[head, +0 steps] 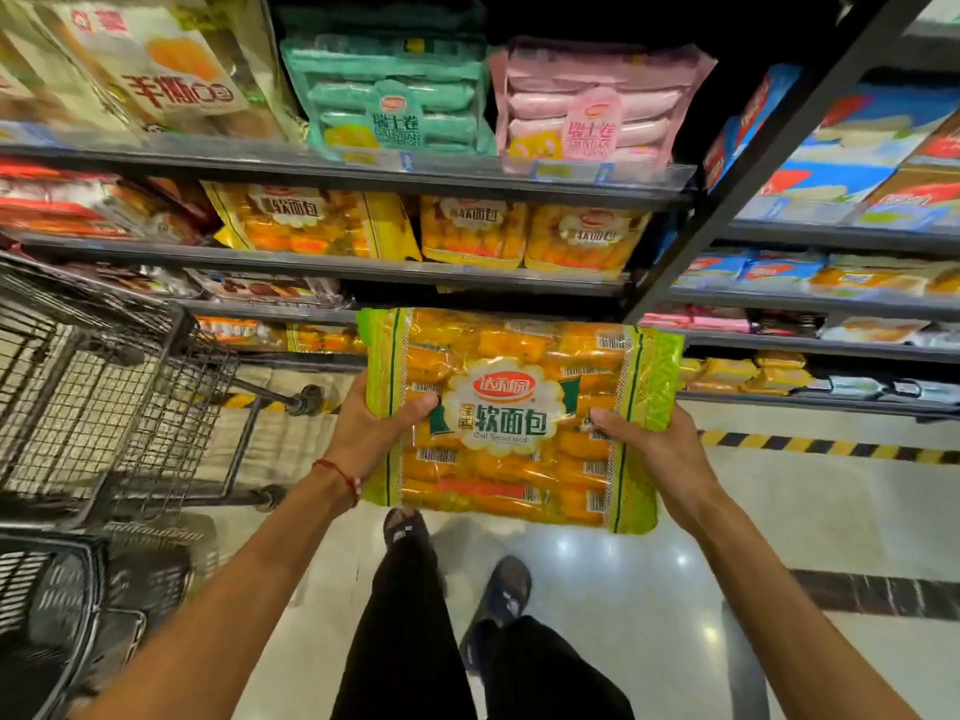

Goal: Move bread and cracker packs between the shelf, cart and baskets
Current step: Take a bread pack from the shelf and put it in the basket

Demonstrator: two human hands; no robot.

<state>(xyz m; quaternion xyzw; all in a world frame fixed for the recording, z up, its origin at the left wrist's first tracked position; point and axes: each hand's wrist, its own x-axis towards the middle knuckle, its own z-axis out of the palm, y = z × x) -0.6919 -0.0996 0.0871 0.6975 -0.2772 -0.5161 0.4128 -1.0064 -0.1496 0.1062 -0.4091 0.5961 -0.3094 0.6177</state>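
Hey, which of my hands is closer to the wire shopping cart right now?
Left. The left hand grips the bread pack at its left edge, beside the cart; the right hand grips the opposite edge, farther from it.

Both arms stretched forward, forearms bare. Left hand [371, 428] and right hand [652, 452] grip opposite sides of the bread pack [519, 356], thumbs on its front.
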